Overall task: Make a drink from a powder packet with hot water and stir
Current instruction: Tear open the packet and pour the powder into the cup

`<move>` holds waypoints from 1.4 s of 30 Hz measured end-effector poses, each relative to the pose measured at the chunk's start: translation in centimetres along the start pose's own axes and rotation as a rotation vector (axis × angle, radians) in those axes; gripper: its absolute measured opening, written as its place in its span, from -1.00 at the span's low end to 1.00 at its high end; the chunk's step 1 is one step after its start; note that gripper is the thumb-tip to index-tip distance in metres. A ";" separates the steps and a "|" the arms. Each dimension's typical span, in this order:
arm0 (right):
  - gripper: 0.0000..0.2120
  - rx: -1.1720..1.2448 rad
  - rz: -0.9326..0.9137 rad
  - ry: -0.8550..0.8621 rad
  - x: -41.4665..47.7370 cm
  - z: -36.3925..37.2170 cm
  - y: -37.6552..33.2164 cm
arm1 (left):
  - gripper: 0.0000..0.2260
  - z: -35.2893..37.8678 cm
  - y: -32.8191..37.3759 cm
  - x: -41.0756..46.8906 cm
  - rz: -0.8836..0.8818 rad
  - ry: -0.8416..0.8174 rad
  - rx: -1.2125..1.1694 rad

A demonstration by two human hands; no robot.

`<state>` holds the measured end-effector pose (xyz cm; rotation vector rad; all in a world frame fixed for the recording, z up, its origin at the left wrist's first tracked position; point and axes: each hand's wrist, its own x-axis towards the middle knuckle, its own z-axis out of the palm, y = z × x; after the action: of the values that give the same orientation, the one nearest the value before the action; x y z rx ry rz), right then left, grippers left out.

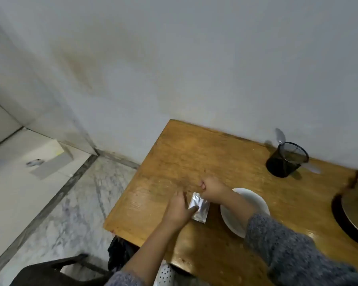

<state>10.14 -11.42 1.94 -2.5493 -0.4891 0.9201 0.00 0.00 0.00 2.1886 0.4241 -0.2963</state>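
A small silver powder packet [201, 207] is held just above the wooden table [174, 162], left of a white bowl [250, 201]. My left hand [179, 209] grips the packet's lower left side, thumb across its face. My right hand [212, 187] is closed on the packet's upper corner, with its forearm passing over the bowl. At the right edge stands a dark kettle [353, 211], only partly in view. A black mesh cup [285, 159] with clear plastic spoons [280, 136] stands near the wall.
The table meets a grey wall at the back, and its left edge drops to a marble floor. A black chair [56, 271] stands at the lower left. A white box [50, 159] lies on the floor further left.
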 end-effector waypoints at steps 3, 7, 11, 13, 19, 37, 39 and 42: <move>-0.79 -0.151 0.024 -0.024 0.0 0.9 0.0 | -0.55 1.2 -0.1 -0.2 -0.022 0.067 0.028; -0.73 -0.167 0.001 0.003 -0.2 2.1 0.5 | -0.60 2.1 -0.6 -0.2 -0.036 0.093 0.029; -0.80 -0.184 -0.020 -0.008 -0.3 2.1 0.4 | -0.62 2.0 -1.1 0.2 0.003 0.055 0.001; -0.75 -0.198 -0.022 -0.014 -0.7 1.9 0.2 | -0.68 1.7 -1.3 0.3 0.024 0.007 -0.002; -0.70 -0.091 -0.013 -0.039 -2.0 -0.7 -1.1 | -0.76 0.5 -0.9 0.3 0.034 -0.118 -0.163; -0.91 0.204 -0.211 0.534 -13.4 -18.0 -5.5 | -0.87 -10.8 16.9 2.1 0.560 -0.181 -0.447; -0.96 0.206 -0.206 0.577 -14.2 -18.9 -5.4 | -0.85 -11.0 18.2 2.1 0.599 -0.157 -0.420; -0.98 0.159 -0.190 0.617 -15.2 -19.8 -5.3 | -0.88 -11.0 19.7 2.2 0.627 -0.118 -0.433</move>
<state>11.24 -18.23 26.46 -2.4156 -0.4317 0.0798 10.56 -2.00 19.98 1.7564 -0.2525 0.0166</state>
